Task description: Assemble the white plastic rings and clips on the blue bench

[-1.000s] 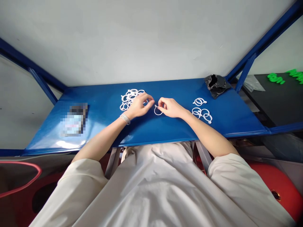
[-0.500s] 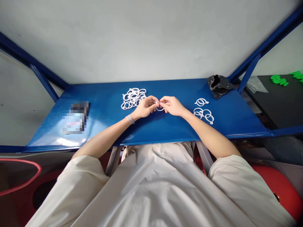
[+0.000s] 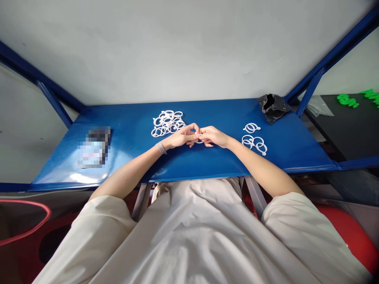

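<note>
Head view: my two hands meet at the middle of the glossy blue metal shelf (image 3: 207, 161).
Ring: thin white plastic ring (image 3: 199, 141), mostly hidden between my fingertips.
Left hand (image 3: 181, 138): fingertips pinching the ring, beaded bracelet (image 3: 161, 147) on the wrist.
Right hand (image 3: 213, 136): pinching the same ring, knuckles up.
Change: both hands sit lower than half a second ago, nearly on the shelf.
Left pile (image 3: 167, 122): tangled white rings.
Right group (image 3: 254, 139): few rings, laid flat.
Bag (image 3: 271, 107): crumpled black plastic.

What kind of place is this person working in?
Probably a small workshop bench for hand assembly: a blue metal-framed shelf table, a heap of white plastic rings beside the left hand, and a smaller group of white rings near the right hand.
</note>
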{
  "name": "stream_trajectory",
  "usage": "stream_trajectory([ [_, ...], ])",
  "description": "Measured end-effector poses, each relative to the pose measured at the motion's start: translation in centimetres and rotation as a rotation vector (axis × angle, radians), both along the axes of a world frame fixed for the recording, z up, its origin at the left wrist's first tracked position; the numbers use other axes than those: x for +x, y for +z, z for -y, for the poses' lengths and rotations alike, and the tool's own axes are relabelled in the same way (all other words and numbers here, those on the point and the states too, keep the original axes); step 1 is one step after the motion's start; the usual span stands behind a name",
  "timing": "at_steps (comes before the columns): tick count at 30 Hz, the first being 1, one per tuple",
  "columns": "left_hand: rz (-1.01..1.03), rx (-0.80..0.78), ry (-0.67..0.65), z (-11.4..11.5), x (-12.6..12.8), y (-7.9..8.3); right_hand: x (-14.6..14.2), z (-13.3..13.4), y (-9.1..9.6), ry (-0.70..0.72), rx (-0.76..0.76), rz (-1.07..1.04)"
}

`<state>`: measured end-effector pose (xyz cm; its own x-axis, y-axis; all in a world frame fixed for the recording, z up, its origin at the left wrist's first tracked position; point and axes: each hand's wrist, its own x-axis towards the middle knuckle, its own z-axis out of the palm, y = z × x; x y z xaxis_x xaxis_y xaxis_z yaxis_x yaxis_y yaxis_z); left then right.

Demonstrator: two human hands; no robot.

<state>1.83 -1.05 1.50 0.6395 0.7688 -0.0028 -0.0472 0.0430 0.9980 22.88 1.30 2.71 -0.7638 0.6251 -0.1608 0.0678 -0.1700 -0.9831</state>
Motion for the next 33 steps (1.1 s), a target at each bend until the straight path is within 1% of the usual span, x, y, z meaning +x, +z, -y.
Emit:
stream_trajectory([
  [3, 0.006, -0.018, -0.012, -0.1, -0.3, 0.1, -0.2, 0.3, -0.1, -0.002, 0.017, -0.037],
  [8, 0.013, -0.049, -0.055, -0.2, -0.4, 0.3, -0.7, 0.7, -0.5, -0.025, 0.042, -0.033],
  [11, 0.008, -0.053, -0.087, -0.1, -0.4, 0.5, -0.8, 0.8, -0.6, -0.016, 0.114, 0.028],
  [13, -0.014, -0.032, -0.109, 0.0, -0.3, 0.5, -0.6, 0.7, -0.5, 0.039, 0.195, 0.076],
  [17, -0.077, 0.003, -0.17, 0.2, -0.1, 0.5, -0.2, 0.6, -0.1, 0.229, 0.385, 0.073],
  [19, -0.093, -0.007, -0.205, 0.3, 0.0, 0.6, -0.1, 0.5, 0.0, 0.281, 0.434, 0.083],
  [22, -0.108, -0.003, -0.215, 0.6, 0.3, 0.9, 0.0, 0.7, 0.1, 0.284, 0.447, 0.13],
  [27, -0.125, -0.025, -0.168, 1.0, 0.7, 1.5, 0.0, 0.9, 0.1, 0.278, 0.446, 0.184],
  [33, -0.113, -0.052, -0.154, 0.9, 0.5, 1.3, -0.1, 0.7, -0.3, 0.224, 0.466, 0.232],
])
